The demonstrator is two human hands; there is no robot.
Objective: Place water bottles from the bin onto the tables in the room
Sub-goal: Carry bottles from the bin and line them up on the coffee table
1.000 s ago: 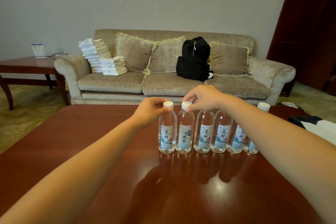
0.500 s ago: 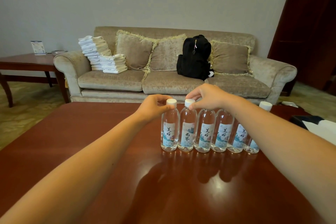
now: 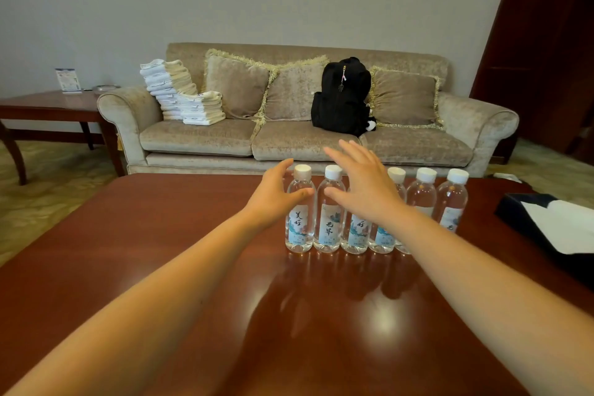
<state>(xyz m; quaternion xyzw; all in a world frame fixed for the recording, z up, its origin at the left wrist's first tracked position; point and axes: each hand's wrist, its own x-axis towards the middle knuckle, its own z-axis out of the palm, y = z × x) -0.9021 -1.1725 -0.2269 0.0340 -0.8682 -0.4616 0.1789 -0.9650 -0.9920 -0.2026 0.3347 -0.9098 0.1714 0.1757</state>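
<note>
- While the water bottles point(image 3: 328, 219) stand upright in a tight row mid-tabletop point(image 3: 160, 251), neither hand holds anything.
- L hand point(image 3: 273, 199): fingers point(image 3: 283, 167) apart, thumb across leftmost bottle; contact unclear.
- R hand point(image 3: 363, 190): fingers splayed, in front of 3rd bottle.

lounge room, sofa point(image 3: 305, 125), wooden table point(image 3: 160, 251)

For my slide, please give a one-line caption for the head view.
Left hand and right hand, both open, at a row of water bottles standing on a red-brown table before a sofa.
</note>
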